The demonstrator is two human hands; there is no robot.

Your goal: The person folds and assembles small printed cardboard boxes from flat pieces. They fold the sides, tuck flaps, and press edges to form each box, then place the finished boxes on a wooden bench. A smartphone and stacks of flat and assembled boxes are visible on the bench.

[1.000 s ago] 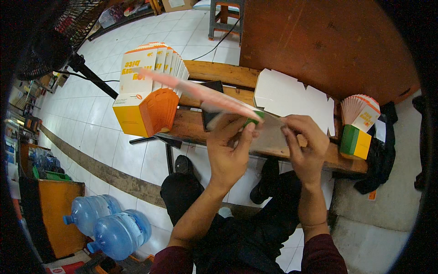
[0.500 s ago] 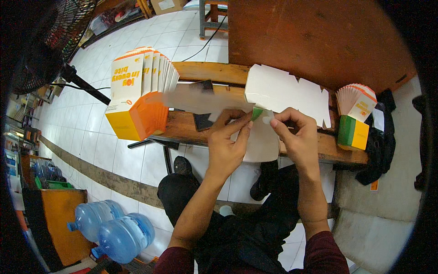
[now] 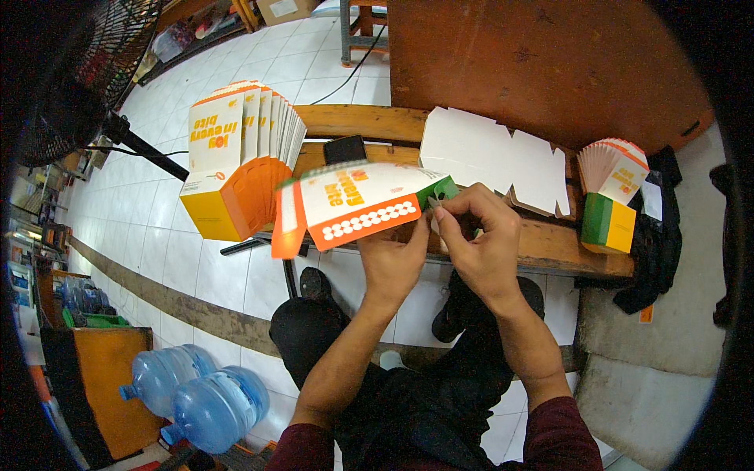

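Note:
A white, orange and green cardboard carton (image 3: 361, 192), partly folded, is held above the wooden bench with its printed side up. My left hand (image 3: 393, 267) grips it from below near its green end; the carton covers some of those fingers. At that same end my right hand (image 3: 483, 235) pinches a small flap between thumb and fingers. Just beyond my right hand, flat carton blanks (image 3: 495, 161) lie plain white side up on the bench. To the left stands a fanned row of nested cartons (image 3: 208, 216) with yellow and orange sides.
A smaller nested stack of green and yellow cartons (image 3: 609, 224) stands at the bench's (image 3: 550, 247) right end, beside dark cloth (image 3: 656, 251). Behind the held carton lies a black phone-like object (image 3: 345, 149). Blue water jugs (image 3: 216, 408) lie at lower left; a fan (image 3: 86, 86) stands at upper left.
The held carton has turned from its plain side to its printed side and now extends left of my hands. My right hand has shifted slightly left and closer to my left hand.

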